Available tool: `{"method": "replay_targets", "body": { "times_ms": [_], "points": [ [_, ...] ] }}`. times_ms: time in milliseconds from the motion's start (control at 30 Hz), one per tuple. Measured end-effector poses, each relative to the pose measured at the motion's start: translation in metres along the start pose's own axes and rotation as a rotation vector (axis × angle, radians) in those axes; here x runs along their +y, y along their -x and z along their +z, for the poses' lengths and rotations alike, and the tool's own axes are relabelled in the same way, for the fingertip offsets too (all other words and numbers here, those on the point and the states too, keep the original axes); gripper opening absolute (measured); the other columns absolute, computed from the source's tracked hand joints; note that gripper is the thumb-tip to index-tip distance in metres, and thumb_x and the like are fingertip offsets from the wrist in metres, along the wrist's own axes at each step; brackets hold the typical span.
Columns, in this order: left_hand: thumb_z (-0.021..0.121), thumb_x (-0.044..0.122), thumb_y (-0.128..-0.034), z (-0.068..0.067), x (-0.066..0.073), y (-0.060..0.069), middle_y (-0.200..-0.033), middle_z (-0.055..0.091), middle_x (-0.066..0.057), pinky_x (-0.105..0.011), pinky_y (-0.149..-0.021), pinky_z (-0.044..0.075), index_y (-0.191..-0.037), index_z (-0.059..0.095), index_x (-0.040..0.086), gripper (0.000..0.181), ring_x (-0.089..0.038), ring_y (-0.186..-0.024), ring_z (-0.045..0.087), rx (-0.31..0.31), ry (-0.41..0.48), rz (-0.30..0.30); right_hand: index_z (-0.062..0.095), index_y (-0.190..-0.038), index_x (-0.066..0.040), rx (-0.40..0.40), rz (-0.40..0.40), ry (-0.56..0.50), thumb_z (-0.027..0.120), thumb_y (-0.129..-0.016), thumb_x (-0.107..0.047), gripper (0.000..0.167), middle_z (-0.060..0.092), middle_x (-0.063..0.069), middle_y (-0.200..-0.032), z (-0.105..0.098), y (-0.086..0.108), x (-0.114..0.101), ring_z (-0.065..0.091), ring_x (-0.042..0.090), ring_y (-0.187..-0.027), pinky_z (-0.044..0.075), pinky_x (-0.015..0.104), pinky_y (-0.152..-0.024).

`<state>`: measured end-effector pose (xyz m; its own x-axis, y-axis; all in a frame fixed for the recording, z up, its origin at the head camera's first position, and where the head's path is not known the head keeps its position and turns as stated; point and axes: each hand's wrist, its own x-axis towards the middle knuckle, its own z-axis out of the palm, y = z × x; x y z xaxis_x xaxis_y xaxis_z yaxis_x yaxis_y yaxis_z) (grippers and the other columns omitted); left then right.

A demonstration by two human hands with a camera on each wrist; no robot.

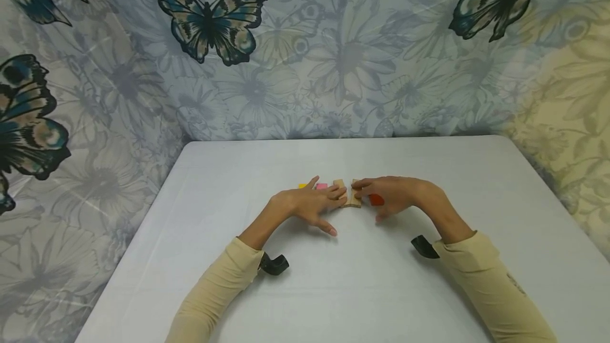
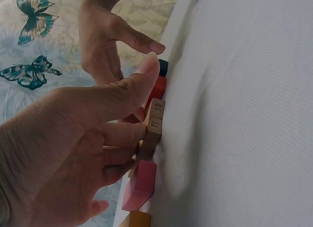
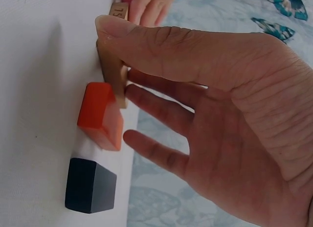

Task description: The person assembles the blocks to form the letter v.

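Note:
Two plain wooden blocks stand side by side near the table's middle; in the left wrist view their ends read 15 and 50. My left hand (image 1: 314, 205) touches the left wooden block (image 2: 155, 124) with extended fingertips, its thumb held apart. On the other side, my right hand (image 1: 393, 195) has its fingertips against the right wooden block (image 1: 355, 198), fingers mostly straight. Beneath the right hand is a red block (image 3: 95, 109), with a dark blue block (image 3: 88, 185) beyond it. A pink block (image 2: 142, 180) and a yellow block (image 2: 139, 219) lie left of the wooden pair.
The blocks form a row across a white-covered table (image 1: 343, 290). Butterfly-print cloth (image 1: 286, 83) hangs behind the table and along its sides. A black wrist device (image 1: 274, 264) juts from the left sleeve, another (image 1: 424, 246) from the right.

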<state>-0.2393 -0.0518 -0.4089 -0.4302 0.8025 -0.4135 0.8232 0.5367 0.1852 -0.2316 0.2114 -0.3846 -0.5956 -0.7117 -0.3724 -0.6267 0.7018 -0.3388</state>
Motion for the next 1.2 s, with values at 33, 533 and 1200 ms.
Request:
{"method": "replay_targets", "body": {
  "times_ms": [33,533,1200],
  "points": [
    [0.059,0.068,-0.0969,0.0003,0.0001,0.0000,-0.179,0.002,-0.005,-0.068,-0.130,-0.003,-0.168,0.020,0.018,0.096,-0.021,-0.167,0.003,-0.001,-0.002,-0.001,0.062,-0.144,-0.008,0.000,0.000,-0.002,0.086,-0.088,-0.023,0.063,0.037,0.019,-0.168,0.0003,-0.0001,0.0000,0.036,0.047,-0.154,0.038,0.066,-0.119],
    [0.061,0.069,-0.0956,-0.0023,-0.0035,0.0041,-0.179,0.005,-0.003,-0.067,-0.130,-0.005,-0.168,0.021,0.021,0.095,-0.020,-0.167,0.001,0.028,0.029,0.002,0.054,-0.152,-0.007,0.006,-0.006,0.004,0.086,-0.088,-0.024,0.074,0.035,0.019,-0.170,0.0008,0.0017,0.0000,0.038,0.047,-0.153,0.039,0.065,-0.119],
    [0.059,0.069,-0.0964,-0.0006,0.0004,0.0004,-0.179,0.004,-0.003,-0.069,-0.130,-0.004,-0.168,0.020,0.019,0.096,-0.019,-0.167,0.006,-0.007,-0.007,-0.004,0.057,-0.150,-0.009,-0.023,0.000,0.002,0.086,-0.088,-0.024,0.069,0.032,0.019,-0.171,0.0019,0.0010,-0.0011,0.036,0.048,-0.154,0.039,0.066,-0.118]
  ]
}}
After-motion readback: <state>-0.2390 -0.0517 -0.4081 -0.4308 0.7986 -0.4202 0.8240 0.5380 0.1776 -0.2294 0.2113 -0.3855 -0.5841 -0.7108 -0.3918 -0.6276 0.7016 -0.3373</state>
